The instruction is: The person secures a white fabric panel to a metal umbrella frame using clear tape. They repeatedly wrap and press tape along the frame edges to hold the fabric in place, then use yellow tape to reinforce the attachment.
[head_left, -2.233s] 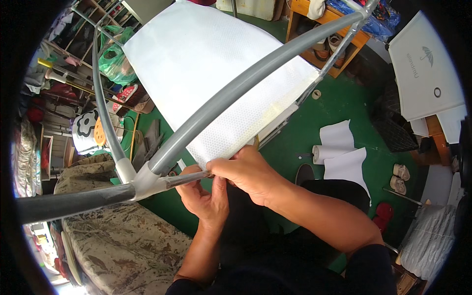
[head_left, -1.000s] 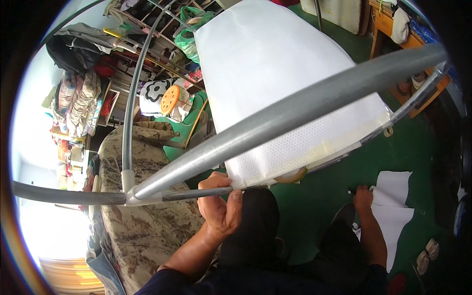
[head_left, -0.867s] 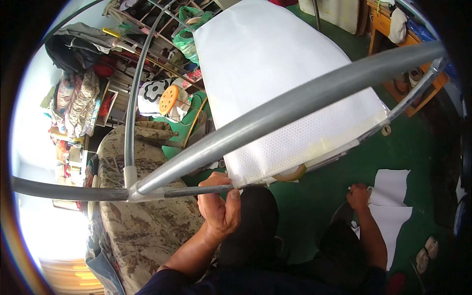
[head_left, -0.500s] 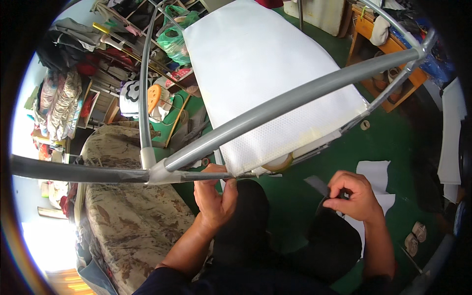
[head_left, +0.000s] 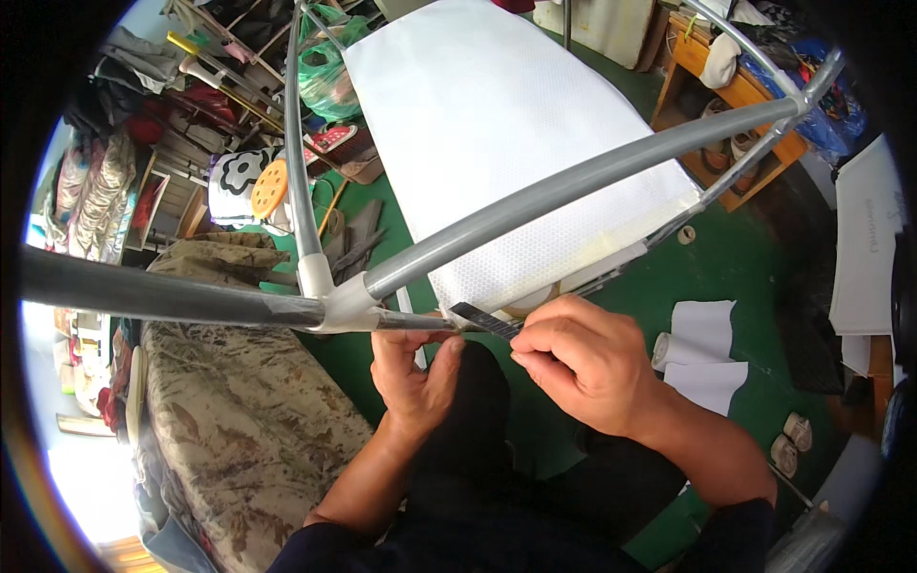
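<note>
My left hand (head_left: 413, 377) is closed at the lower bar of a grey tube frame (head_left: 573, 184), its fingers curled behind the bar and its thumb pointing up beside the near corner of a white textured sheet (head_left: 497, 124). Between the thumb and fingers of my right hand (head_left: 597, 361) is a thin dark flat strip with faint crosswise lines, looking like a snap-off knife blade (head_left: 482, 320). The blade's far end lies over the sheet's corner, close to the left thumb; whether it touches is unclear. Whitish joints (head_left: 344, 304) link the tubes.
A camouflage-patterned cover (head_left: 239, 420) drapes a large object on my left. White paper pieces (head_left: 702, 329) and a pair of small shoes (head_left: 791, 444) are on the green floor at right. Shelves with clutter (head_left: 220, 86) and a wooden cabinet (head_left: 702, 72) stand farther back.
My right hand has moved left and up, bringing the blade from above my right knee to the sheet's corner. My left hand stays at the bar; the whole view has shifted slightly.
</note>
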`<act>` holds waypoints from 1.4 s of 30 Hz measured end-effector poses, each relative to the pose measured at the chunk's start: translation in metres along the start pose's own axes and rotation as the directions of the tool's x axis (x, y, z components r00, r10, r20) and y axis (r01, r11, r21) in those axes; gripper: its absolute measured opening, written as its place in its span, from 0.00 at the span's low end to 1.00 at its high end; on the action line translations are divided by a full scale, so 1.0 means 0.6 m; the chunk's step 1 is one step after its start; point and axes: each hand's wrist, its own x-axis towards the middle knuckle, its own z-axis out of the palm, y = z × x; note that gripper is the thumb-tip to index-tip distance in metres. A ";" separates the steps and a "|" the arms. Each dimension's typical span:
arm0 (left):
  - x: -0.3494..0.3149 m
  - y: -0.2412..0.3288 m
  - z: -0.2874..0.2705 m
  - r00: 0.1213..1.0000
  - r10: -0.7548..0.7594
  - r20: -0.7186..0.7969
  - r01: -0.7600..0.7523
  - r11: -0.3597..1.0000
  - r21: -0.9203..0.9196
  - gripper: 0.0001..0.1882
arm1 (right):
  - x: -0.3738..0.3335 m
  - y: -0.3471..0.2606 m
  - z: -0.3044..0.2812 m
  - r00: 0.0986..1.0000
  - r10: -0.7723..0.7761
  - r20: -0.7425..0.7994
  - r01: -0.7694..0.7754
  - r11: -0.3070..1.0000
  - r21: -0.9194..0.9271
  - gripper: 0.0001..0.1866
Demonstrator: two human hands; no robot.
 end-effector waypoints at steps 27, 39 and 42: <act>-0.008 -0.025 -0.005 0.999 0.016 0.039 -0.004 0.960 -0.280 0.26 | 0.015 0.017 0.029 0.996 -0.059 0.061 0.061 0.998 -0.015 0.09; 0.128 0.008 -0.030 0.878 0.235 0.416 -0.157 0.965 -0.212 0.18 | -0.014 0.018 -0.035 0.944 0.239 -0.226 -0.210 0.967 0.147 0.08; 0.131 0.012 -0.027 0.876 0.223 0.428 -0.136 0.965 -0.224 0.17 | -0.024 0.020 -0.037 0.938 0.266 -0.223 -0.236 0.960 0.150 0.08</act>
